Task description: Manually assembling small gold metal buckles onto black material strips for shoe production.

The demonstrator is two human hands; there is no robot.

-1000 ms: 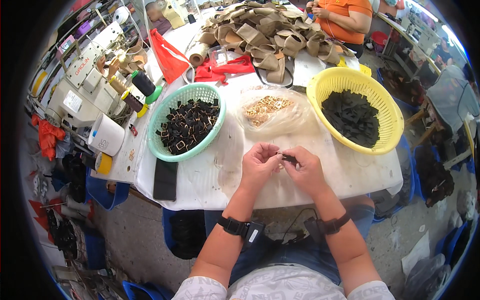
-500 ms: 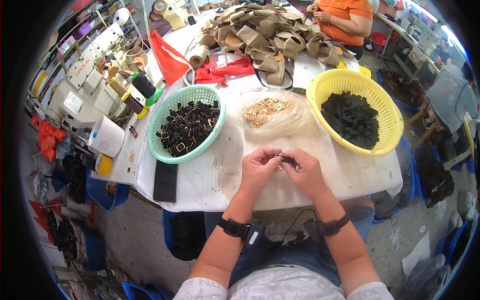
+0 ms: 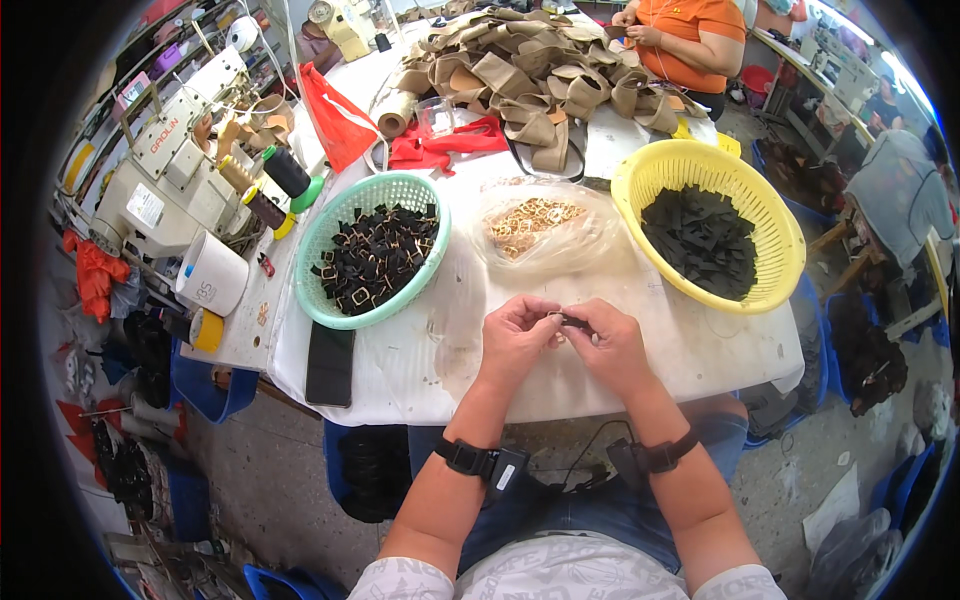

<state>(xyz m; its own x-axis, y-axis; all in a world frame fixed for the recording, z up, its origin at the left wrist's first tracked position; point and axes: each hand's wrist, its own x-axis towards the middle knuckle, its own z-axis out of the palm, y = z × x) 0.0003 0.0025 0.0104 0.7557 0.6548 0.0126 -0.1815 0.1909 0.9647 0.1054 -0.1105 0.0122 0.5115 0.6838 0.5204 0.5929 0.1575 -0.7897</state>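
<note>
black strip (image 3: 573, 321) pinched between both hands (image 3: 513, 338) (image 3: 614, 345), long axis roughly left-right

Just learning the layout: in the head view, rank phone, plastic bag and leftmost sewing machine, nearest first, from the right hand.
1. Plastic bag, ahead of the right hand, slightly left.
2. Phone, left, near the table edge.
3. Sewing machine, far left.

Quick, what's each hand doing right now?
Left hand: closed at one end of a black strip, grip unclear.
Right hand: closed, holding that strip.
</note>
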